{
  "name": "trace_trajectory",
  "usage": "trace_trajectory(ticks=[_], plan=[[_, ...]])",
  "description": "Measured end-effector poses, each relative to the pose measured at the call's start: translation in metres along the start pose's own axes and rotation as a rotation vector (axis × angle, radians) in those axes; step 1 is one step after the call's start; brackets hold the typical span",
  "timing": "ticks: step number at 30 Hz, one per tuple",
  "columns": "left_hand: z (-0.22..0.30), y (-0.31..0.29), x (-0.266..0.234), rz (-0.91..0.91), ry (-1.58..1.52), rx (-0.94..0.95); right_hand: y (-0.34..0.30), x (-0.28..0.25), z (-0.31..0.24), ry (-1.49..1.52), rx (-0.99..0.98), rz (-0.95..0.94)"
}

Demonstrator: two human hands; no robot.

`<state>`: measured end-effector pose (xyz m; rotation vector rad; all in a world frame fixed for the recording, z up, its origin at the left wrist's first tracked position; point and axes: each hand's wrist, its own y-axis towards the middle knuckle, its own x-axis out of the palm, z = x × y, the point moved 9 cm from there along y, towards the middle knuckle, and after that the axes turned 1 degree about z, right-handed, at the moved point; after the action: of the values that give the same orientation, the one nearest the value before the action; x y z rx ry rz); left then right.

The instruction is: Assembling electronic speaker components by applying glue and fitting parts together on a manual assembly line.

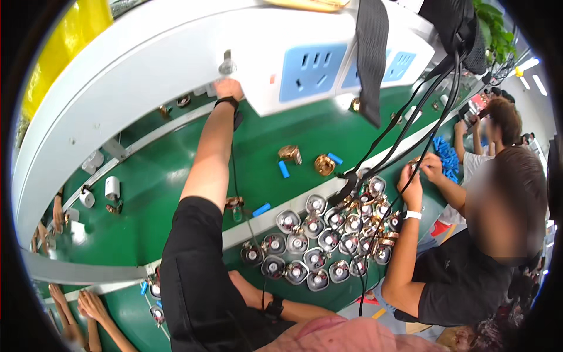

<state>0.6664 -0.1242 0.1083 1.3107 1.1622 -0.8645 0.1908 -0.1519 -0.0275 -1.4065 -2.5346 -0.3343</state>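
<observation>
So the main thing here is the silver knob on the white frame, with the left hand right below it. My read is they're at the reach-to-the-frame step; working that knob would call for fingertips properly around it, and I can't tell if they touch it. The left fingers vanish at the frame's edge, so no clue if they're spread or pinching. Right hand is half behind the black sleeve, fingers hidden, can't tell there either. Beside the knob: blue sockets, a dark strap and hanging cables. Below is a green bench with gold parts, a crowd of grey cups and, further right, a heap of blue cylinders. A co-worker in black handles something small there; more people, a plant and ceiling lights sit beyond.
</observation>
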Motion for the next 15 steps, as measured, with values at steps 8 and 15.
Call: trace_trajectory(ticks=[8,15], plan=[[-0.069,-0.026,-0.049,-0.004,-0.103,0.017,0.005,0.028,-0.013,0.026,0.093,-0.12],[-0.063,-0.017,-0.017,0.111,-0.129,0.088,0.008,0.026,-0.031,-0.271,-0.107,-0.17]])
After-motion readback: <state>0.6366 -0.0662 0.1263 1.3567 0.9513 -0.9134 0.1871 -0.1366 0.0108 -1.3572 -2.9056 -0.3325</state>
